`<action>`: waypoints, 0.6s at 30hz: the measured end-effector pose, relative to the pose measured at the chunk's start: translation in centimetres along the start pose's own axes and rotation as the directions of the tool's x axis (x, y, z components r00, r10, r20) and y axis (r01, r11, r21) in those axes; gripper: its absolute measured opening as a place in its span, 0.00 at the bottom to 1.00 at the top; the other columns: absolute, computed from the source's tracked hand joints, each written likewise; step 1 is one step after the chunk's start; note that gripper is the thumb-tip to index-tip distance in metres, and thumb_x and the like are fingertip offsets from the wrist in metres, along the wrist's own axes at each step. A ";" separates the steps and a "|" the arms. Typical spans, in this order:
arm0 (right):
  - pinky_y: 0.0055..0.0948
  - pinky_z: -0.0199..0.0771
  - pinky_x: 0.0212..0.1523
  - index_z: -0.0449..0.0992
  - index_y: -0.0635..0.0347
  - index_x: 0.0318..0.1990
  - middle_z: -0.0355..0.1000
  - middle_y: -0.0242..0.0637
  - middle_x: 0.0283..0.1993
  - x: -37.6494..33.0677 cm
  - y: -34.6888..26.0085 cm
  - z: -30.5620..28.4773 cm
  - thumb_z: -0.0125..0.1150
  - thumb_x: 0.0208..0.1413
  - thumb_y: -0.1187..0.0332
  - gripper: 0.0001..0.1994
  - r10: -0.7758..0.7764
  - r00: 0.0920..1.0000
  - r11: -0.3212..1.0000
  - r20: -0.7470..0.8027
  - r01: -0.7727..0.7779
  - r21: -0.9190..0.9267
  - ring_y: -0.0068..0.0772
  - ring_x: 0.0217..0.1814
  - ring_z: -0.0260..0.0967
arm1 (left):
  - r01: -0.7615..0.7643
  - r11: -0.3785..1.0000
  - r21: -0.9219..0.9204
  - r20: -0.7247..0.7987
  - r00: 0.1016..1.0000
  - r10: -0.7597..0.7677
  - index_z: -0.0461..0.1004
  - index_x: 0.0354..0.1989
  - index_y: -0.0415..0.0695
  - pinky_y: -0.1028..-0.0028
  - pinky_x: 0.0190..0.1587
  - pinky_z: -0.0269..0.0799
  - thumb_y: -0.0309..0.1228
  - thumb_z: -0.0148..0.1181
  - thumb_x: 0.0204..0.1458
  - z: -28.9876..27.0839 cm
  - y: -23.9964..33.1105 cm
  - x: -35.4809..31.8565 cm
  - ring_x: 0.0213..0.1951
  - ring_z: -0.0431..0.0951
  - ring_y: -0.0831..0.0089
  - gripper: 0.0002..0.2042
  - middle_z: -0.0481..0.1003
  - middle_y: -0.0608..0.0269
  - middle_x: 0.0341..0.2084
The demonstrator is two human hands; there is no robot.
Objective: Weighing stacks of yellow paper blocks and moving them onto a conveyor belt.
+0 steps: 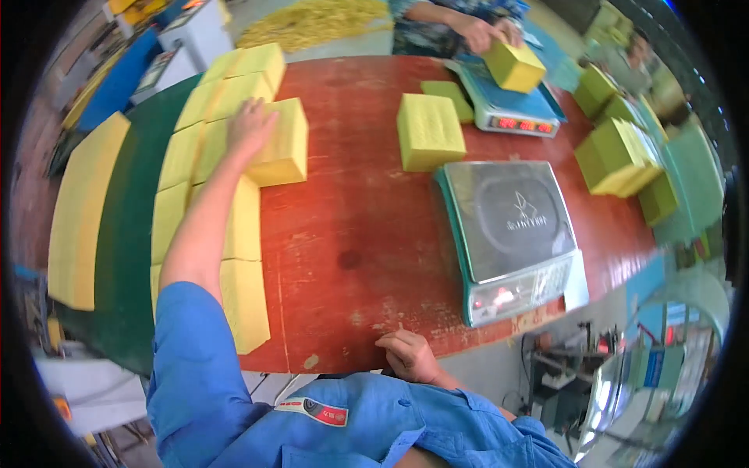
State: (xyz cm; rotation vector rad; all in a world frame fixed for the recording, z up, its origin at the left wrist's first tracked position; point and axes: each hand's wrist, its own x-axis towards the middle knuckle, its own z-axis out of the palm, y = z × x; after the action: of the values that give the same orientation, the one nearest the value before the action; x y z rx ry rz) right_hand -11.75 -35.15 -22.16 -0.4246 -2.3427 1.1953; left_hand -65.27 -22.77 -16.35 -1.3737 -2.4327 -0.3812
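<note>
My left hand (250, 129) reaches out over the red table (351, 234) and rests on top of a yellow block (282, 148), gripping its upper left edge. That block sits beside rows of similar yellow blocks (211, 117) along the table's left side. My right hand (409, 356) is curled at the table's near edge, holding nothing. A digital scale (511, 230) with a bare steel plate stands right of centre. Another yellow block (429, 131) lies alone behind the scale.
Across the table a second person's hands (484, 31) hold a yellow block (513, 66) over a second scale (507, 105). Stacks of yellow-green blocks (624, 156) sit at the right. A long yellow slab (82, 210) lies at the far left.
</note>
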 end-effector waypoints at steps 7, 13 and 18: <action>0.37 0.76 0.34 0.75 0.62 0.39 0.72 0.41 0.34 -0.1 0.1 -0.6 0.59 0.43 0.80 0.12 -0.012 0.996 0.993 -0.090 0.001 -0.119 0.44 0.35 0.73 | -0.078 0.994 0.078 0.247 0.967 0.056 0.59 0.66 0.41 0.48 0.68 0.46 0.52 0.40 0.63 0.2 5.0 0.9 0.67 0.58 0.58 0.31 0.62 0.50 0.64; 0.38 0.75 0.34 0.74 0.62 0.38 0.71 0.41 0.33 -1.0 -0.4 0.4 0.58 0.44 0.79 0.11 -0.030 0.991 0.994 -0.134 0.015 -0.110 0.46 0.34 0.72 | -0.281 0.936 -0.214 0.185 0.929 0.321 0.56 0.65 0.32 0.57 0.69 0.50 0.47 0.43 0.63 -2.4 12.5 -8.7 0.67 0.56 0.48 0.31 0.60 0.39 0.63; 0.32 0.75 0.37 0.75 0.63 0.39 0.74 0.41 0.33 -4.3 -1.9 1.2 0.56 0.51 0.78 0.08 0.207 0.941 0.956 -0.267 -0.137 0.258 0.37 0.36 0.75 | -0.429 0.832 -0.352 0.164 0.847 0.506 0.55 0.66 0.30 0.57 0.69 0.51 0.43 0.49 0.61 -8.9 19.8 -20.6 0.67 0.55 0.43 0.32 0.59 0.33 0.63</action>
State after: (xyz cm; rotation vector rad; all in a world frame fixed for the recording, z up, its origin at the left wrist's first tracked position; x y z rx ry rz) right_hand -8.91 -39.05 -22.40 -0.6850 -1.9163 1.3707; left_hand -36.87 -32.25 -15.02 -2.2169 -2.1598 -0.4905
